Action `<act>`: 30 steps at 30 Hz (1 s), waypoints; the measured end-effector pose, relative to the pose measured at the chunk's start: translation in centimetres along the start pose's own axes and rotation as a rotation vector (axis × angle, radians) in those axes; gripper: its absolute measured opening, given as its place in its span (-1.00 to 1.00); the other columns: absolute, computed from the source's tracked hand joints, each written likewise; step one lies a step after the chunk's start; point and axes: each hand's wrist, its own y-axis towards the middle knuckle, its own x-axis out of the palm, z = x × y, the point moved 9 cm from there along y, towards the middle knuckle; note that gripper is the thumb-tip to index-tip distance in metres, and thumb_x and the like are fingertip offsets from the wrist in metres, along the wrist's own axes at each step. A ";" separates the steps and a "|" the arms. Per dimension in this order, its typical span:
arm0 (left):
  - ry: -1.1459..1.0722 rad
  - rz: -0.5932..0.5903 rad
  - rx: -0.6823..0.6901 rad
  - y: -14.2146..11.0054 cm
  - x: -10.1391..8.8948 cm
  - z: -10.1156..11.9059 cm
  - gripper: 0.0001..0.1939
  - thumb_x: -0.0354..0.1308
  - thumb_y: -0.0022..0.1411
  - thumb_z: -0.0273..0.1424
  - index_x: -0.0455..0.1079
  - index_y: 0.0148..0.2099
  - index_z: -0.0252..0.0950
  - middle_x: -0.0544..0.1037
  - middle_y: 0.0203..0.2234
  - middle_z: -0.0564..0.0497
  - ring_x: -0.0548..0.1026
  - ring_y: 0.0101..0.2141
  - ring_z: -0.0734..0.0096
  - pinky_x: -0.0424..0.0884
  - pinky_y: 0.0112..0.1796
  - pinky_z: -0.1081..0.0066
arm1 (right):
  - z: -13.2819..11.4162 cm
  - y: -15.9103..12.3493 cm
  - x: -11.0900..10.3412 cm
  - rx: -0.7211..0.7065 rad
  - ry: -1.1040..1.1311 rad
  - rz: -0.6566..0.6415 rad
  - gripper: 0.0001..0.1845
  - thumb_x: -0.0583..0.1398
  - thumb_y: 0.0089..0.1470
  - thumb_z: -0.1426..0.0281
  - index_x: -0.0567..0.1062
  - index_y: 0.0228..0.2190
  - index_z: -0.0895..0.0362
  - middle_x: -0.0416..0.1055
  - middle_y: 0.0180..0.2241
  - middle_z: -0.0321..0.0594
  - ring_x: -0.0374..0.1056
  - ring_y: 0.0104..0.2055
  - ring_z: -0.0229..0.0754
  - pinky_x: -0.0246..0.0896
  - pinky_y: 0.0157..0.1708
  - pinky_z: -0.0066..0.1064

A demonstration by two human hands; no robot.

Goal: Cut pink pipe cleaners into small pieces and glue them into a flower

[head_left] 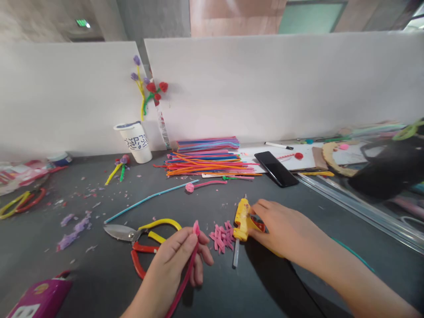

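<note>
In the head view my left hand [182, 254] pinches a dark pink pipe cleaner [186, 278] between thumb and forefinger. Its folded tip sticks up above the fingers and the rest trails down to the lower edge. My right hand [276, 225] is closed around a yellow hot glue gun [243, 214], whose nozzle points away from me. A clear glue stick [236, 254] pokes out of its back. Between the two hands lies a small heap of cut pink pieces [222, 237]. Scissors [145, 238] with red and yellow handles lie just left of my left hand, blades apart.
Bundled coloured pipe cleaners [208, 161] lie at the back, near a black phone [276, 168]. A paper cup [136, 142] stands before the white partition [265, 84]. Clear glue sticks [361, 210] lie right, a purple box [43, 298] front left. Fluff scraps dot the left side.
</note>
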 end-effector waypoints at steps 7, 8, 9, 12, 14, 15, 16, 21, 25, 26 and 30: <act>-0.141 -0.102 0.003 -0.2 0.1 1.0 -0.77 -0.05 0.23 -0.35 0.38 -0.35 -0.32 0.49 -0.45 -0.03 0.41 -0.38 0.41 0.28 -0.31 0.45 | -0.2 -0.6 2.5 -0.020 -0.112 -0.090 -0.86 0.08 -0.20 0.52 0.37 -0.47 0.16 0.32 -0.44 -0.16 0.33 -0.43 -0.08 -0.05 -0.54 -0.36; -0.164 -0.097 -0.011 -0.2 0.0 0.9 -0.78 -0.04 0.23 -0.35 0.38 -0.36 -0.31 0.47 -0.46 -0.02 0.40 -0.39 0.42 0.27 -0.32 0.46 | -0.3 -0.5 2.4 -0.003 -0.092 -0.080 -0.86 0.06 -0.22 0.54 0.35 -0.48 0.16 0.31 -0.45 -0.16 0.31 -0.46 -0.11 -0.06 -0.55 -0.36; -0.193 -0.088 -0.026 -0.2 -0.2 0.8 -0.79 -0.03 0.22 -0.35 0.37 -0.36 -0.31 0.45 -0.48 0.00 0.38 -0.42 0.45 0.26 -0.35 0.47 | -0.4 -0.3 2.2 0.019 -0.059 -0.066 -0.86 0.06 -0.22 0.55 0.34 -0.50 0.15 0.29 -0.45 -0.17 0.29 -0.50 -0.14 -0.08 -0.56 -0.37; -0.239 -0.058 -0.037 0.0 -0.7 0.5 -0.78 -0.05 0.24 -0.33 0.34 -0.36 -0.31 0.29 -0.65 0.11 0.21 -0.60 0.58 0.14 -0.52 0.54 | -0.6 0.0 0.3 0.076 0.146 0.038 -0.91 0.06 -0.16 0.52 0.29 -0.50 0.12 0.27 -0.42 -0.22 0.23 -0.52 -0.23 -0.06 -0.55 -0.39; -0.195 -0.046 -0.012 0.2 -1.1 0.5 -0.75 -0.08 0.25 -0.30 0.33 -0.37 -0.32 0.15 -0.74 0.18 0.06 -0.67 0.61 0.02 -0.59 0.54 | -1.2 -0.2 -1.4 0.055 0.370 0.121 -0.93 0.07 -0.12 0.48 0.26 -0.48 0.09 0.25 -0.45 -0.28 0.19 -0.51 -0.26 -0.02 -0.54 -0.42; -0.148 -0.034 0.000 0.2 -1.2 0.5 -0.73 -0.09 0.25 -0.29 0.32 -0.38 -0.32 0.11 -0.76 0.20 0.02 -0.69 0.61 -0.02 -0.61 0.53 | -1.6 -0.4 -2.0 0.027 0.496 0.136 -0.93 0.09 -0.12 0.47 0.25 -0.49 0.08 0.24 -0.48 -0.31 0.17 -0.52 -0.27 -0.01 -0.55 -0.44; -0.088 -0.013 0.008 0.3 -1.5 0.6 -0.71 -0.09 0.24 -0.27 0.32 -0.40 -0.32 0.09 -0.77 0.21 0.01 -0.69 0.61 -0.04 -0.62 0.53 | -2.2 -0.6 -2.3 -0.003 0.622 0.125 -0.94 0.10 -0.10 0.44 0.24 -0.51 0.07 0.22 -0.53 -0.33 0.15 -0.54 -0.28 0.00 -0.57 -0.45; 0.084 0.076 0.048 0.1 -2.2 1.2 -0.66 -0.06 0.21 -0.22 0.29 -0.49 -0.32 0.08 -0.78 0.19 0.01 -0.69 0.59 -0.05 -0.64 0.53 | -4.2 -1.9 -1.0 -0.027 1.146 -0.062 -0.80 0.03 0.04 0.25 0.34 -0.48 0.08 0.31 -0.52 -0.27 0.25 -0.49 -0.22 0.15 -0.49 -0.41; 0.074 0.106 0.056 -0.1 -2.5 1.5 -0.66 -0.09 0.22 -0.24 0.24 -0.53 -0.31 0.04 -0.78 0.21 -0.02 -0.69 0.60 -0.07 -0.64 0.53 | -5.0 -2.4 -0.1 -0.038 1.303 -0.141 -0.76 0.03 0.03 0.21 0.39 -0.46 0.10 0.35 -0.45 -0.22 0.28 -0.40 -0.18 0.21 -0.40 -0.37; 0.090 0.117 0.062 -0.1 -2.6 1.6 -0.66 -0.10 0.22 -0.25 0.23 -0.53 -0.31 0.03 -0.77 0.21 -0.02 -0.68 0.60 -0.07 -0.64 0.53 | -5.0 -2.5 0.1 -0.030 1.286 -0.151 -0.75 0.04 0.02 0.21 0.39 -0.48 0.10 0.34 -0.47 -0.22 0.27 -0.42 -0.19 0.21 -0.42 -0.38; 0.230 0.155 0.091 -0.2 -2.9 2.1 -0.66 -0.09 0.21 -0.24 0.23 -0.53 -0.30 0.05 -0.76 0.20 0.00 -0.69 0.60 -0.07 -0.64 0.53 | -5.2 -2.6 0.4 -0.049 1.179 -0.164 -0.74 0.05 0.02 0.20 0.36 -0.52 0.11 0.32 -0.52 -0.25 0.27 -0.48 -0.21 0.19 -0.50 -0.41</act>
